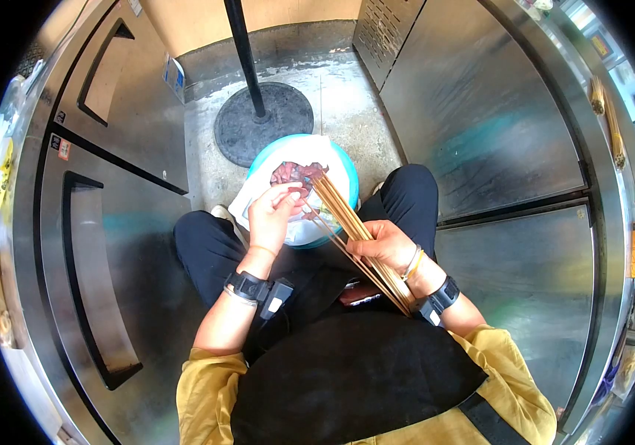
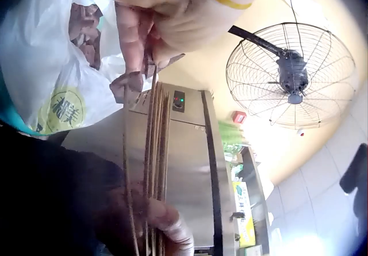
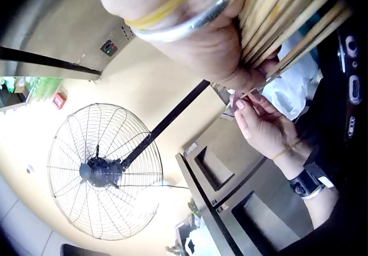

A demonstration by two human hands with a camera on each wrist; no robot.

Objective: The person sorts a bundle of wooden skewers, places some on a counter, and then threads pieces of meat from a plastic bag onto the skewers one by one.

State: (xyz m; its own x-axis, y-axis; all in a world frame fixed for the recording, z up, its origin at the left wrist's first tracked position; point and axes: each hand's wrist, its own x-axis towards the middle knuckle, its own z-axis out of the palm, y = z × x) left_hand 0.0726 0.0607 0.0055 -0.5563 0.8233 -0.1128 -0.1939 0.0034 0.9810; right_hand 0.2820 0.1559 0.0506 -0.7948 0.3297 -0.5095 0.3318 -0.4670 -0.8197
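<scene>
A small piece of dark red meat (image 2: 127, 86) is just above the middle of my left wrist view, pinched between the fingertips of my left hand (image 1: 269, 216). A single skewer (image 2: 127, 152) runs up to it, apart from the rest. My right hand (image 1: 388, 245), right of centre in the head view, has its fingers wrapped round the bundle of skewers (image 1: 348, 213), which slants from the middle of the frame down to the lower right.

Behind my left fingertips, near the centre, more meat (image 1: 286, 173) lies heaped in a white plastic bag (image 1: 249, 194), and the bag lines a blue tub (image 1: 353, 172) between my knees. Beyond it, at upper centre, a black pole rises from a round base (image 1: 230, 130) on the floor (image 1: 347, 100). Steel cabinets (image 1: 480, 111) fill both sides of the frame. At upper right, more skewers (image 1: 613, 130) lie on the table.
</scene>
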